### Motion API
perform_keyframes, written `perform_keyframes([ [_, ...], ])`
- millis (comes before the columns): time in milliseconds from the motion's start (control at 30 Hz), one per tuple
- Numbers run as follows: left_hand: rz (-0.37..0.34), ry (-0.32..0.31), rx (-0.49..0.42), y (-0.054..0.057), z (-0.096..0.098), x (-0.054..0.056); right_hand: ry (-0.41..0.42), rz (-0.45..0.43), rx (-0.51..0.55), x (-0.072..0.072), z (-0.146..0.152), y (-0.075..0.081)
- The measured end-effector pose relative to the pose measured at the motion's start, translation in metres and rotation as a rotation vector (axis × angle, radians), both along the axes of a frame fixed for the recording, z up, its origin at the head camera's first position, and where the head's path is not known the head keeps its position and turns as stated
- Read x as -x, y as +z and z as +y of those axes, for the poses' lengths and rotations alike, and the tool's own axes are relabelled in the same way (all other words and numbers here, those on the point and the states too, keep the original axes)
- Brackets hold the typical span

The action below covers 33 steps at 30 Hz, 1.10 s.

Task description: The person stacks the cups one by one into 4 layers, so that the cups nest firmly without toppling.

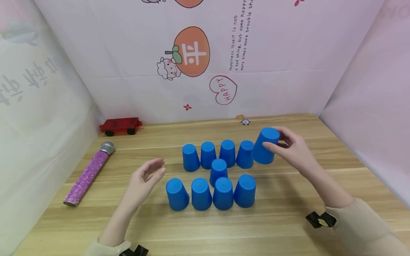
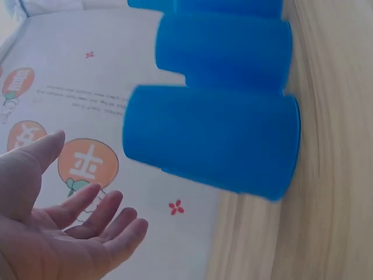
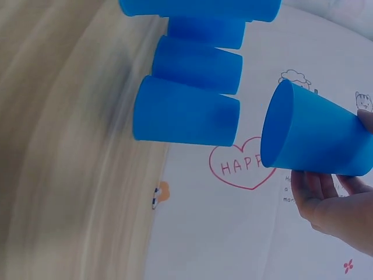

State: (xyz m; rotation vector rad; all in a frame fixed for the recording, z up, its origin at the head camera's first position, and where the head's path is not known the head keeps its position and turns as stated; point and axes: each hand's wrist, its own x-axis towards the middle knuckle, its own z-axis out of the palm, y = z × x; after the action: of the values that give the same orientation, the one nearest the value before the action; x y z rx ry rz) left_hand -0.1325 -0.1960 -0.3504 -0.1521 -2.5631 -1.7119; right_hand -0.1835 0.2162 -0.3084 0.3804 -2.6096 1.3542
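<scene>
Beige sleeves (image 1: 365, 224), black angular wrist pieces (image 1: 313, 219), yellowish patch (image 1: 322, 223) on the right

Bright, even light, soft shadows on tabletop (image 1: 211, 231), wrist views dimmer, slightly blurred

Cups (image 1: 200, 195): smooth plastic by the look, matt with a faint sheen
Table (image 1: 275, 227): wood-grained, smooth, low sheen
Far backdrop (image 1: 128, 71): printed cloth-like sheet, matt, lightly creased
Microphone handle (image 1: 87, 177): glittery, sparkling
Microphone head (image 1: 107, 147): rough metallic mesh
Toy car (image 1: 120, 124): shiny plastic-looking body
Right sleeve (image 1: 362, 222): matt cloth
</scene>
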Motion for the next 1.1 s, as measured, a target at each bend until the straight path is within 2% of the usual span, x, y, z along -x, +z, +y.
perform_keyframes([
  [133, -0.032, 0.003, -0.027, 0.003, 0.005, -0.009, 0.005, 0.0, 0.027, 0.011, -0.01, 0.004],
  [300, -0.019, 0.005, -0.009, 0.004, 0.012, -0.018, 0.011, -0.011, 0.053, 0.026, -0.021, 0.008],
  [433, -0.022, 0.014, 0.008, 0.003, 0.019, -0.022, 0.011, -0.018, 0.052, 0.039, -0.03, 0.009],
  [667, -0.069, 0.019, 0.002, -0.001, 0.028, -0.028, 0.035, -0.015, 0.056, 0.058, -0.044, 0.004],
  [867, -0.087, 0.025, 0.034, -0.009, 0.032, -0.029, 0.049, -0.03, 0.052, 0.066, -0.05, 0.0],
  [1100, -0.08, 0.026, 0.017, -0.016, 0.035, -0.028, 0.073, -0.035, 0.052, 0.067, -0.054, -0.007],
])
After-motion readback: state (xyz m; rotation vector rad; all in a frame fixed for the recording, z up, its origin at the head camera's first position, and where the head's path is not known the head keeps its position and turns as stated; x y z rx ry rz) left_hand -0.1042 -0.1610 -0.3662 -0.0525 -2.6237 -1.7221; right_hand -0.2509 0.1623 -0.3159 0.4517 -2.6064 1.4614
